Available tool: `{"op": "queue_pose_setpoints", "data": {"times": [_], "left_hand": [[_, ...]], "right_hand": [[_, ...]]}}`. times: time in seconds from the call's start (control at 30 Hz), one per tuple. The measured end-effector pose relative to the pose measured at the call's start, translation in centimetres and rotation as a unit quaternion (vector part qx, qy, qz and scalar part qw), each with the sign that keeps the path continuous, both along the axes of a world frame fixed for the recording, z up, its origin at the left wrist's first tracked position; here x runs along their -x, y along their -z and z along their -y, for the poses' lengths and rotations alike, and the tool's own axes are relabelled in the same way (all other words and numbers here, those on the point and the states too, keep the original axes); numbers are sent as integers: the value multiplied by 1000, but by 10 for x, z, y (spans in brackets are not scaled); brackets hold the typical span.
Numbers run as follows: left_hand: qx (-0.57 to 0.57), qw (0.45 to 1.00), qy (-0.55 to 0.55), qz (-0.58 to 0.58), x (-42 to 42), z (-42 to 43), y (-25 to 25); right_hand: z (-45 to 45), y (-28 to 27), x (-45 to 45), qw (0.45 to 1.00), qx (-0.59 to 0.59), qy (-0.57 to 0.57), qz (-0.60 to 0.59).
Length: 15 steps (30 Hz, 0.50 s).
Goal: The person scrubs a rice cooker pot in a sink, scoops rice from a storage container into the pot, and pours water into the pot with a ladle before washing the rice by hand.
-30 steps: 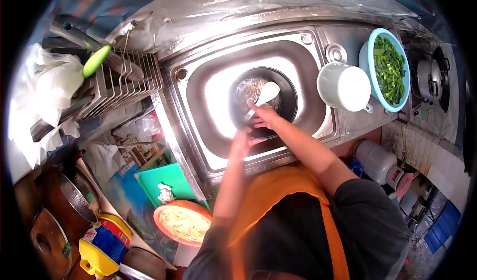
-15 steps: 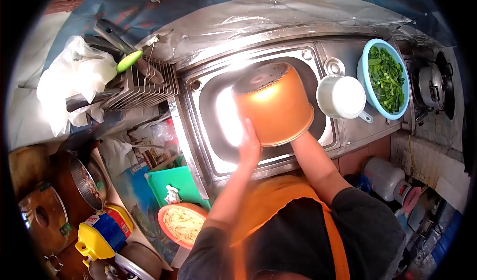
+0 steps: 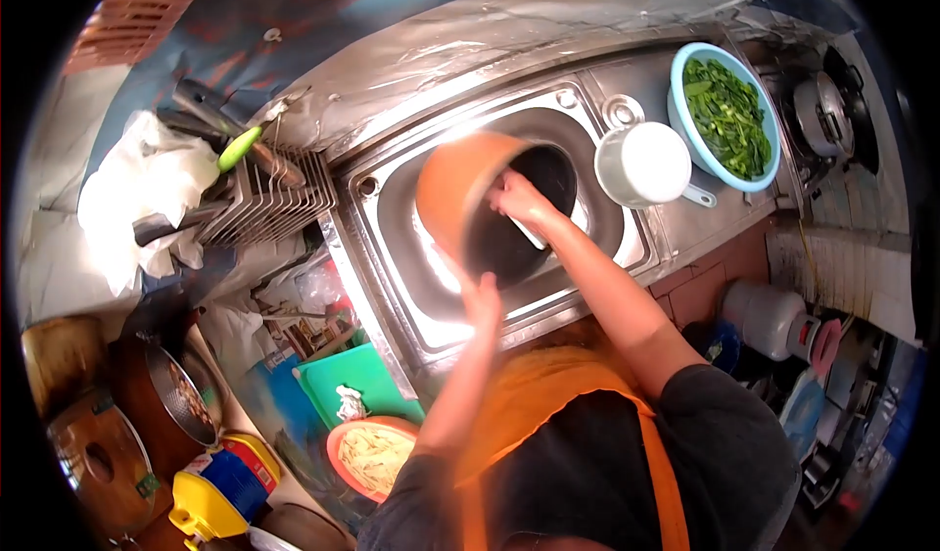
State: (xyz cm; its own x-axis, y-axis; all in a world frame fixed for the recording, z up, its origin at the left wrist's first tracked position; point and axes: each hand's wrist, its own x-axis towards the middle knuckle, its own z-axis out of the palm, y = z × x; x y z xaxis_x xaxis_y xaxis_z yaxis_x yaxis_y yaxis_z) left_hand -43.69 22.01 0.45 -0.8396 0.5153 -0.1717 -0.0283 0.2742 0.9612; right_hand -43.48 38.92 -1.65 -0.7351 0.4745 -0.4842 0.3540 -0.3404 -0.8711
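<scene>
Pot [image 3: 450, 194], smooth and orange outside, dark inside, leans on a slant within my stainless sink [image 3: 394, 238], its round mouth turned toward me and to the right. My left hand [image 3: 480, 303] holds it at the near edge, thumb by the rim and fingers bent around the outer wall (motion blurs them a little). My right hand [image 3: 521, 202] reaches through the mouth with its fingers curled; a stiff white strip [image 3: 530, 233] shows under my wrist, and I cannot tell whether I am gripping it.

The sink is a rounded rectangle of shiny metal, with glare whitening part of its floor. To the right, on the flat steel surface [image 3: 710, 233], a pale round saucepan [image 3: 643, 164] sits bottom up with its short handle pointing away from the basin, and a small shiny disc [image 3: 623, 112] lies just beyond it. Beside them stands a light blue bowl [image 3: 676, 120], heaped with limp, crinkled green leaves [image 3: 727, 120].

On my left, a rack [image 3: 274, 199] of thin parallel wires stands by the sink, next to a crumpled, filmy white bag [image 3: 147, 184]. Lower down, a flat green tray [image 3: 357, 380] lies near an orange oval bowl [image 3: 337, 461] filled with slender pale strips [image 3: 375, 458].
</scene>
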Motion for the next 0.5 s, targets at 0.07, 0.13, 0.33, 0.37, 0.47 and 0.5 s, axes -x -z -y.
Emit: {"op": "queue_pose_setpoints", "data": {"times": [0.07, 0.13, 0.33, 0.37, 0.47, 0.5], "left_hand": [[-83, 878, -83, 465, 5, 11, 8], [-115, 842, -90, 520, -2, 19, -2], [-125, 839, 11, 530, -36, 30, -40], [-122, 843, 44, 522, -43, 31, -44], [-70, 861, 138, 485, -73, 22, -64], [-58, 861, 171, 476, -86, 19, -65]], "right_hand": [[2, -1, -24, 977, -189, -88, 42], [5, -27, -63, 928, -343, -121, 82], [16, -148, -162, 984, -103, 132, -62], [14, -160, -182, 979, -111, 154, -78], [23, -194, -238, 954, -86, 250, -144], [29, -200, -259, 946, -85, 271, -158]]}}
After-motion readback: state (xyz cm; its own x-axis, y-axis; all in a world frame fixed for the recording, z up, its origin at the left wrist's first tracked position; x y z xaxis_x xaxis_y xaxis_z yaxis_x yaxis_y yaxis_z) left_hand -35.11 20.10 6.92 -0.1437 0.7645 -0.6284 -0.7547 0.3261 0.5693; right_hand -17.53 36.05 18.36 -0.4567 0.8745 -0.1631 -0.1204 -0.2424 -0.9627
